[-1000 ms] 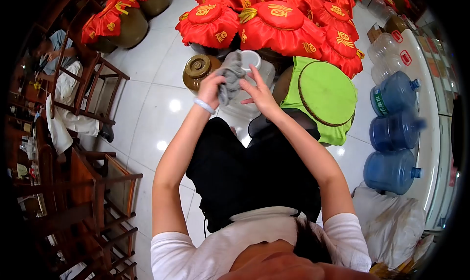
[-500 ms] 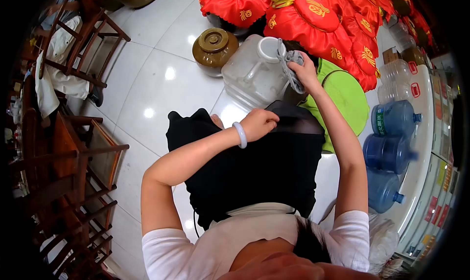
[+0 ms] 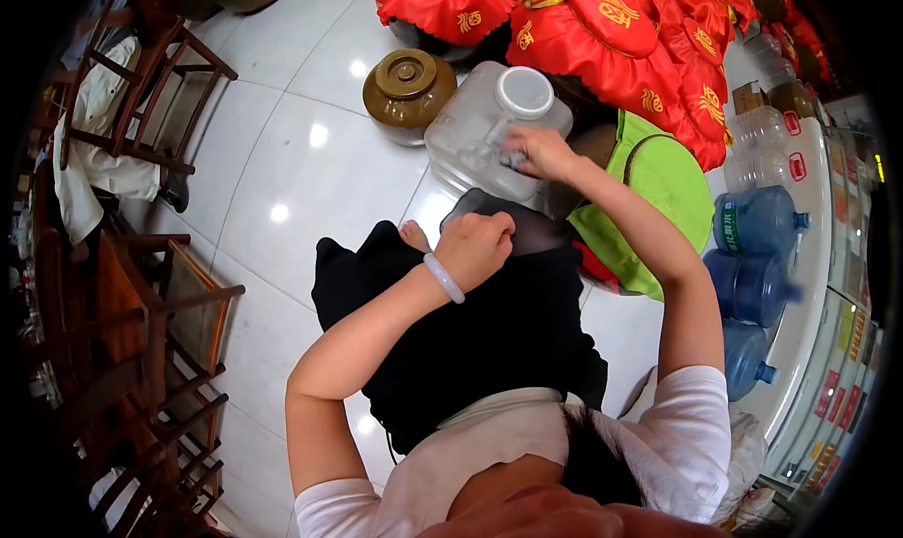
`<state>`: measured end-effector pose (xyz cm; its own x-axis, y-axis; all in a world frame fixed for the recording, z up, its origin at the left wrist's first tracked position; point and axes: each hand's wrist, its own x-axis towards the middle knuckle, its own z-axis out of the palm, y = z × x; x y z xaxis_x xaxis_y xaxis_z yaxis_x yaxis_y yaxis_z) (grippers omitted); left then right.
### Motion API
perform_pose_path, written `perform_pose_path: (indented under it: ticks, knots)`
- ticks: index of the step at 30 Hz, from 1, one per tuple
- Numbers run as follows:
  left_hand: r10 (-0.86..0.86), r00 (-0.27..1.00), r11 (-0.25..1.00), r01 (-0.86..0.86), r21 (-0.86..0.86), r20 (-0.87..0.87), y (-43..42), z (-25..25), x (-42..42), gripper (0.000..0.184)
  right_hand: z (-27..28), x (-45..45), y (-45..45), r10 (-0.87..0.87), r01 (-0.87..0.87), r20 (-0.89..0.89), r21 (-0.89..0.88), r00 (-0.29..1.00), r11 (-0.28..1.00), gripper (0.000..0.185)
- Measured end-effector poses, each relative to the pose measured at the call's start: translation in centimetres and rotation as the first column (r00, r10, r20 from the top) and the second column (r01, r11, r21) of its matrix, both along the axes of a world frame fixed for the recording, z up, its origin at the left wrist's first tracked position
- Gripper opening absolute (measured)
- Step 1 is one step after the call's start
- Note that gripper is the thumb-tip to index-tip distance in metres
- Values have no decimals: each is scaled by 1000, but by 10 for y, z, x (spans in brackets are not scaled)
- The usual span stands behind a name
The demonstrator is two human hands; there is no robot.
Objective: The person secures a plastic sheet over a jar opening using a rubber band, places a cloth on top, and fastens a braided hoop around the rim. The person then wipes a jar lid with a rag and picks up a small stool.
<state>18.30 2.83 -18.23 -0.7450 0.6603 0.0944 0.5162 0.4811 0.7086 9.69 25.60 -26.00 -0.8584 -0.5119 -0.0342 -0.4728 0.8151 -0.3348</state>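
My right hand [image 3: 541,153] is closed on a bunched grey cloth [image 3: 514,158], which is mostly hidden and blurred by motion. It is over the moulded handle of a large clear plastic jug [image 3: 461,124] with a white lid [image 3: 525,93]; whether the cloth touches the jug I cannot tell. My left hand [image 3: 478,246], with a pale bangle [image 3: 444,278] at its wrist, has its fingers curled over the black skirt [image 3: 451,340] at my knee. What those fingers hold, if anything, is hidden.
Left of the jug stands a brown lidded jar [image 3: 409,91]. Red cloth-covered jars [image 3: 611,39] crowd behind it. A lime-green cloth cover [image 3: 663,190] lies to the right, near blue water bottles [image 3: 748,284] along a counter. Wooden chairs [image 3: 155,303] line the left.
My right hand has moved left and slightly down with the grey cloth, from beside the white lid to over the jug's handle. My left hand has shifted slightly left.
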Motion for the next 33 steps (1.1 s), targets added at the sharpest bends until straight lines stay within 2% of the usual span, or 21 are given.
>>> perform_pose_path:
  ticks: [4,6,8,9,10,13,14,17,19,20,21,22,24,25,27,28,29,30,31,32,33]
  knots:
    - [27,1000,999,-27,-18,-2,-5,3,0,6,-31,18,39,-41,42,-30,32,999,999,27]
    - [15,1000,997,-15,78,4,-7,-3,0,8,-35,1,52,-214,251,-132,541,968,803,18]
    - [9,1000,998,-8,56,-4,-11,-7,-3,9,-6,-7,56,-374,471,-309,363,875,804,15]
    - [17,1000,999,-17,42,-9,-12,-7,-5,11,6,-10,54,-474,547,-314,209,823,811,18]
    - [22,1000,999,-21,44,-17,-13,-8,-7,11,16,-11,51,-469,544,-321,207,823,813,18]
    - [73,997,997,-74,-22,-26,-18,-8,-14,14,40,-7,39,-680,650,-128,-211,721,730,36]
    - [76,996,997,-77,-24,-40,-19,-11,-16,14,43,-4,35,-678,645,-136,-223,722,731,36]
    - [92,993,996,-93,-15,-79,-25,-18,-19,16,44,10,23,-675,581,44,-552,736,598,45]
    - [207,978,954,-209,217,30,-47,-6,-22,17,47,22,12,-600,504,133,-698,789,509,45]
    - [343,915,899,-385,209,211,-69,7,-22,19,46,28,5,-541,474,199,-766,817,434,45]
    - [392,854,787,-504,357,342,-97,20,-19,19,70,45,-10,-460,470,276,-793,844,388,36]
    - [444,816,683,-575,450,370,-126,29,-11,20,78,54,-21,-449,462,274,-798,850,386,36]
    - [551,666,432,-743,511,503,-197,-5,12,19,89,69,-40,-229,407,353,-874,907,264,28]
    - [589,568,368,-822,435,575,-222,-24,35,18,94,77,-52,-159,411,384,-891,909,194,24]
    - [707,618,633,-770,82,343,-286,-124,105,26,84,78,-67,-153,335,304,-904,940,266,27]
    - [574,816,773,-566,-287,-62,-335,-220,157,30,79,78,-74,-183,282,233,-905,955,319,28]
    - [300,951,718,-272,-641,-67,-350,-270,218,24,76,80,-80,-179,266,217,-907,960,326,29]
    - [332,928,646,-92,-758,170,-343,-285,271,24,73,81,-85,-175,252,202,-908,964,336,31]
    - [483,793,611,-3,-792,370,-333,-289,306,24,68,82,-88,-161,227,180,-906,970,358,27]
    - [609,654,592,1,-806,449,-322,-289,329,24,60,83,-90,-156,285,245,-900,957,331,27]
    - [665,574,582,4,-813,478,-312,-290,343,24,60,83,-90,-227,234,151,-886,962,401,27]
